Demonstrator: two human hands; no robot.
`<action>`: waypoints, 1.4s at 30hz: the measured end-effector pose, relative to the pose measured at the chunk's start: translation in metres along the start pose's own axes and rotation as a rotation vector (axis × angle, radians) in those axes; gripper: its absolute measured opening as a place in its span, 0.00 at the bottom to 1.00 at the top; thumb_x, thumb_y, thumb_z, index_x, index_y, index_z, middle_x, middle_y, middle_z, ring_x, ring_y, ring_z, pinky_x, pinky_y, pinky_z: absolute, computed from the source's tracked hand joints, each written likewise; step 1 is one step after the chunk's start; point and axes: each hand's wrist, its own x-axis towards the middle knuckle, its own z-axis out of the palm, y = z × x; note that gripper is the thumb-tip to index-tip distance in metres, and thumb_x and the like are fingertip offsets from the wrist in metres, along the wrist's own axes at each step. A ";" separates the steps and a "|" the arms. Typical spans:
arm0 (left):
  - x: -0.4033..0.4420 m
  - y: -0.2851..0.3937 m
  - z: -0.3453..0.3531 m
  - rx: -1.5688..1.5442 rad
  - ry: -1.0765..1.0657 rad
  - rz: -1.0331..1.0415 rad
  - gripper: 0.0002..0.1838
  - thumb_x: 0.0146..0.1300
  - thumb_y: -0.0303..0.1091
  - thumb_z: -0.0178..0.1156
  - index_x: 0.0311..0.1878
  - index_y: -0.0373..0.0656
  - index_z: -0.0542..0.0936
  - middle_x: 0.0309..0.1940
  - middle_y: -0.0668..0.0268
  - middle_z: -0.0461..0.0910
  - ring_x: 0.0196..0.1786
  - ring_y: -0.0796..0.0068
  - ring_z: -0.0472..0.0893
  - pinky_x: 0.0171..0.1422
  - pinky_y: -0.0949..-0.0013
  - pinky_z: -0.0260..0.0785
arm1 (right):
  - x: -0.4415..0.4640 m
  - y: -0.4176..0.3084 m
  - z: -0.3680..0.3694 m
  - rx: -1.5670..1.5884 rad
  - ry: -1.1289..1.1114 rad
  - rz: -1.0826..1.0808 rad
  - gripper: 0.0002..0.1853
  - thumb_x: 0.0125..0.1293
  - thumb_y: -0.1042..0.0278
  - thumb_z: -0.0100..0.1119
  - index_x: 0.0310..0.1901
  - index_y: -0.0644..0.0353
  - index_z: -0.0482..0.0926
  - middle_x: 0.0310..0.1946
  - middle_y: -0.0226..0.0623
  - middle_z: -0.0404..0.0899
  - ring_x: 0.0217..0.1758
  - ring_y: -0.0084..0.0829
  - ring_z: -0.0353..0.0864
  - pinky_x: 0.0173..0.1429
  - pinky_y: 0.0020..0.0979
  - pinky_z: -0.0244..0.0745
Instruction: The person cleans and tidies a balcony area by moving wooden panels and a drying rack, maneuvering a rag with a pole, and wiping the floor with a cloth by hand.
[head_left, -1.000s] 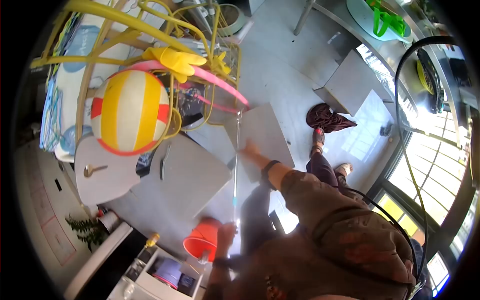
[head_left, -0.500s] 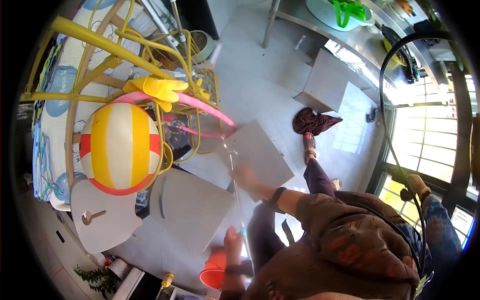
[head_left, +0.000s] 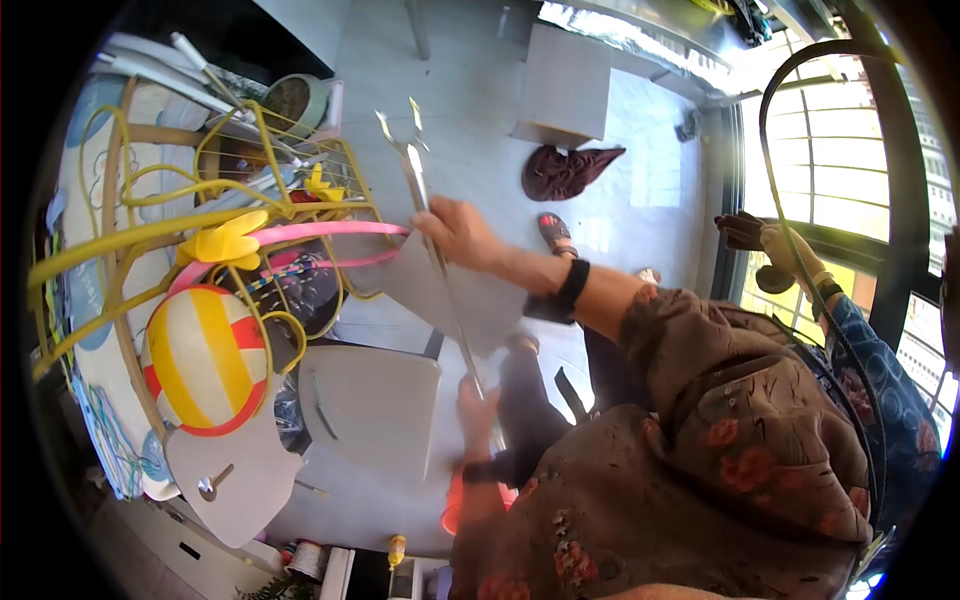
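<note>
Gripping the metal pole (head_left: 416,178) just below its forked head (head_left: 411,153), the right hand (head_left: 455,232) is closed firmly, fingers wrapped round the shaft. The left hand (head_left: 478,412), blurred, curls about the lower shaft nearer the body; how tightly cannot be told. The pole hangs in front of the person, over the floor and a grey board (head_left: 440,292), its long axis slanting from upper left to lower right of the view. The two prongs point away from the body, toward the top of the view.

Half a second ago the head showed lower in the view, over the board's edge; now it stands higher in the view, and the right hand has come up with it.

Beyond the left hand sits a red bucket (head_left: 453,508), partly hidden. Farther out lie a pink hoop (head_left: 330,229), a yellow glove (head_left: 222,241), a striped ball (head_left: 205,358) and, across the floor, a dark cloth (head_left: 568,172). Another person's hand (head_left: 790,250) shows at the right.
</note>
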 end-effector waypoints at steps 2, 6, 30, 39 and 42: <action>0.004 0.010 0.005 -0.037 -0.037 -0.086 0.27 0.46 0.29 0.66 0.51 0.36 0.71 0.39 0.61 0.78 0.39 0.72 0.78 0.41 0.70 0.72 | 0.034 -0.029 -0.021 0.028 -0.018 -0.069 0.18 0.64 0.56 0.49 0.29 0.66 0.72 0.15 0.36 0.72 0.18 0.26 0.72 0.23 0.30 0.68; 0.024 0.012 0.014 0.131 0.034 0.015 0.18 0.46 0.29 0.66 0.41 0.36 0.76 0.29 0.63 0.79 0.32 0.77 0.78 0.38 0.72 0.71 | 0.097 -0.062 -0.079 0.063 0.093 -0.133 0.18 0.64 0.57 0.50 0.31 0.67 0.74 0.18 0.37 0.75 0.17 0.25 0.74 0.20 0.28 0.71; 0.017 0.143 0.069 0.290 -0.668 -0.402 0.29 0.52 0.40 0.60 0.57 0.41 0.67 0.32 0.55 0.78 0.35 0.60 0.79 0.41 0.64 0.70 | -0.095 0.279 -0.070 0.247 0.541 1.137 0.18 0.58 0.72 0.51 0.52 0.58 0.65 0.24 0.40 0.74 0.17 0.33 0.76 0.16 0.34 0.74; -0.094 0.107 -0.048 0.381 -0.497 -0.176 0.15 0.54 0.36 0.57 0.42 0.39 0.69 0.34 0.56 0.73 0.32 0.63 0.75 0.35 0.60 0.67 | -0.089 0.232 0.015 0.105 0.305 1.233 0.24 0.60 0.65 0.46 0.59 0.57 0.61 0.30 0.47 0.75 0.29 0.35 0.79 0.30 0.36 0.74; -0.107 0.118 -0.038 0.267 -0.346 -0.439 0.13 0.56 0.34 0.56 0.41 0.39 0.69 0.28 0.60 0.73 0.27 0.70 0.74 0.29 0.64 0.66 | -0.070 0.236 0.029 0.675 0.445 1.153 0.13 0.61 0.68 0.46 0.47 0.58 0.62 0.22 0.48 0.72 0.15 0.39 0.75 0.14 0.38 0.70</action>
